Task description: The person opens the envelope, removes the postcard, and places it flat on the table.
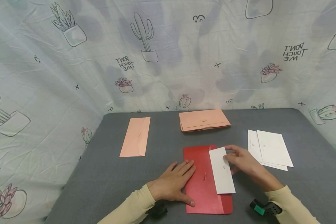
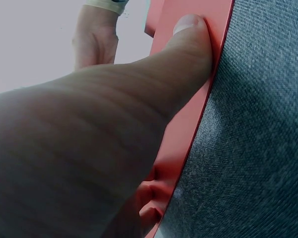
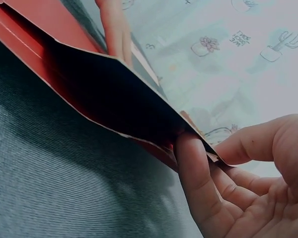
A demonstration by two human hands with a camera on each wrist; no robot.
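Observation:
A red envelope [image 1: 197, 194] lies on the table with its flap side to the right. My left hand [image 1: 175, 182] rests on its left part, fingers spread and fairly straight. The left wrist view has the thumb [image 2: 191, 39] pressing near the envelope's edge. Over the envelope's right side is a white card [image 1: 222, 172] with small print, partly covering the flap. My right hand [image 1: 243, 160] pinches the card's upper right edge between thumb and fingers. From the right wrist, the card's dark underside [image 3: 114, 89] shows above the red paper, with a gap between them.
Two white cards [image 1: 274, 149] overlap on the right of the grey table [image 1: 100, 186]. A stack of peach envelopes [image 1: 203, 118] lies at the back middle, and a single peach envelope [image 1: 134, 137] lies back left. A patterned cloth [image 1: 173, 62] hangs behind and along the sides.

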